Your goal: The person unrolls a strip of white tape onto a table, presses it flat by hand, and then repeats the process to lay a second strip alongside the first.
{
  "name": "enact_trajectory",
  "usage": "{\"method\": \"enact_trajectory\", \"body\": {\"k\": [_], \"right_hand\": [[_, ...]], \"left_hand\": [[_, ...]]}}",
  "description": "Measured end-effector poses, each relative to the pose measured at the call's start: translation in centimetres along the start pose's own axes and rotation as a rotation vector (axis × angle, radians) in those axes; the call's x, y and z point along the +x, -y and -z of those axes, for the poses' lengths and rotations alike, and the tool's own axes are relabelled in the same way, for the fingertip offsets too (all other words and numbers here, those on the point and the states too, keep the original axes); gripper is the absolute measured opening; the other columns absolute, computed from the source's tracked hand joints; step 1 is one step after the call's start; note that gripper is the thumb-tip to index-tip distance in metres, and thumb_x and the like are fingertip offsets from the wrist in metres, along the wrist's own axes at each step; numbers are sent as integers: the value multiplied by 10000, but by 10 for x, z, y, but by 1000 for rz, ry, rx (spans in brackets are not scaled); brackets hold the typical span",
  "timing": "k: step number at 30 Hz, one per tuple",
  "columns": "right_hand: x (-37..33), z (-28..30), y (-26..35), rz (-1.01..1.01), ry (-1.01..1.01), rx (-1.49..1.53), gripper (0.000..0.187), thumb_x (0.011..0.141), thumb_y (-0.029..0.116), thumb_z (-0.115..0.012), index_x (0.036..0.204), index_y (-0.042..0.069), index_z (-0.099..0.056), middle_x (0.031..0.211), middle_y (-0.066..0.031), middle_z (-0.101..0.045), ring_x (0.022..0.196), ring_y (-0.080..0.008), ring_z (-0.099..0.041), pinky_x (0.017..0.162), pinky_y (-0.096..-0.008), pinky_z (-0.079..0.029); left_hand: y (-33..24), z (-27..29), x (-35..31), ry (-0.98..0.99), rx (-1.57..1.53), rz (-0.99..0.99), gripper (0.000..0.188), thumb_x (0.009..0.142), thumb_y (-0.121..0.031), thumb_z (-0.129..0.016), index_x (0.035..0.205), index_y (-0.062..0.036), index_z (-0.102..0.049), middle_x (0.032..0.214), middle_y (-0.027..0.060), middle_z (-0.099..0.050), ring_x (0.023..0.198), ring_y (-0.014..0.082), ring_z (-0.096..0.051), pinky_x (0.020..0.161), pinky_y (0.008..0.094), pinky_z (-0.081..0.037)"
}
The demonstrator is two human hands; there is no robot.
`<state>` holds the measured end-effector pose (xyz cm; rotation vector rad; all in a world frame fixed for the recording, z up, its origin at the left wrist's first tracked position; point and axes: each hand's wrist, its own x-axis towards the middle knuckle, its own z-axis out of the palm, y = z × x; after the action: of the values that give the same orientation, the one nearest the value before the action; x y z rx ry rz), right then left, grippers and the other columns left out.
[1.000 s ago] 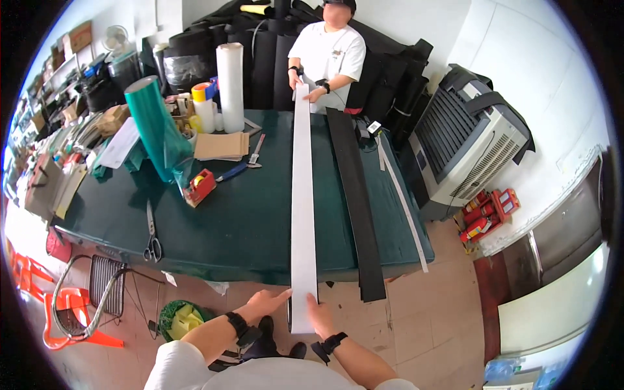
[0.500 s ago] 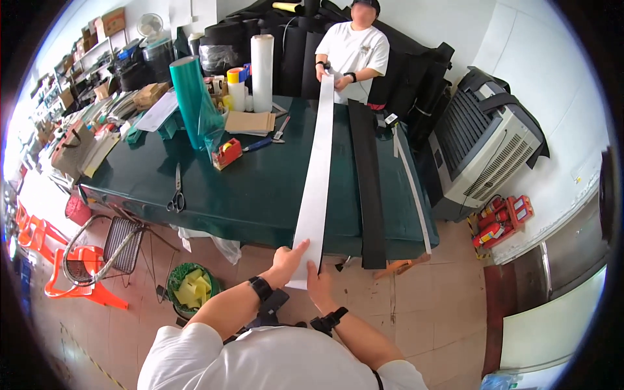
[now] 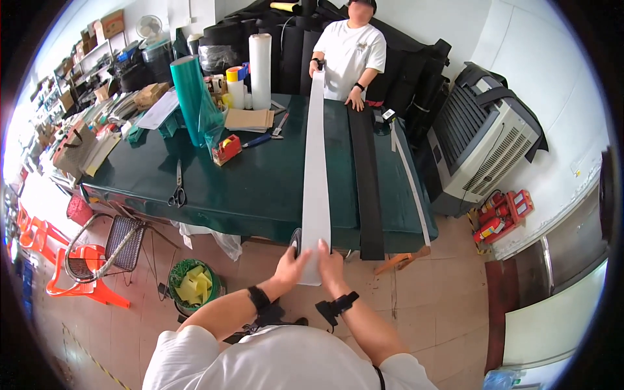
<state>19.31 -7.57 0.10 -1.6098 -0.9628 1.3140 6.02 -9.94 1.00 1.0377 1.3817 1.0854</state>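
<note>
A long white strip [image 3: 316, 162] stretches across the table, its near end hanging past the front edge. My left hand [image 3: 288, 269] grips that end from the left, thumb on top. My right hand [image 3: 331, 268] is closed on its right edge, thumb also on the white face. A dark curved edge [image 3: 298, 240] shows by my left fingers; I cannot tell what it belongs to. At the far end a co-worker's hand [image 3: 317, 66] holds the strip. That person's other hand [image 3: 355, 99] rests at the top of a black strip [image 3: 368, 188] lying to the right.
On the dark green table [image 3: 247, 195] are scissors [image 3: 177, 188], a red tape dispenser [image 3: 227, 151], a green film roll [image 3: 188, 101], cardboard pieces [image 3: 249, 119] and a thin pale strip [image 3: 411, 182]. A bin [image 3: 195, 286] and an orange stool [image 3: 84, 279] stand left, an air cooler [image 3: 484, 143] right.
The strip has swung: its far end moved left, its near end right. My right hand shifted right. The co-worker let go with one hand and put it on the black strip.
</note>
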Motion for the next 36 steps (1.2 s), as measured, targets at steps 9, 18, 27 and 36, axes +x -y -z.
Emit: {"method": "enact_trajectory", "body": {"k": [9,18,27,36], "right_hand": [[-41,-10,-34,545,2,-201,465,984,367,-539,1150,-65,-583,1050,-235,-669,968,-326,-655,818,-409,-504],[15,7,7,-301,318,539,574,952,443,-567,1226,-61,-566,1088,-209,-678,987,-294,-650,861,-392,-502],[-30,-12,-9,26,65,-36,575,922,442,-610,1194,-63,-577,1068,-226,-674,948,-302,-663,797,-407,-519],[-37,-10,-45,523,10,-242,539,908,417,-632,1157,-59,-584,1092,-239,-663,948,-349,-660,794,-420,-519]], "left_hand": [[-28,10,32,-18,-321,408,682,877,-500,-657,1212,87,-559,964,169,-679,844,302,-659,759,382,-527],[25,20,-22,-44,600,-484,712,836,-452,-694,1191,138,-512,974,300,-649,882,376,-670,771,428,-519],[9,23,5,48,-31,-111,649,873,-438,-672,1203,106,-539,1048,255,-647,948,335,-647,819,419,-506],[-11,15,11,-48,-117,239,670,884,-480,-662,1193,105,-557,1062,231,-657,968,290,-650,828,406,-511]]}}
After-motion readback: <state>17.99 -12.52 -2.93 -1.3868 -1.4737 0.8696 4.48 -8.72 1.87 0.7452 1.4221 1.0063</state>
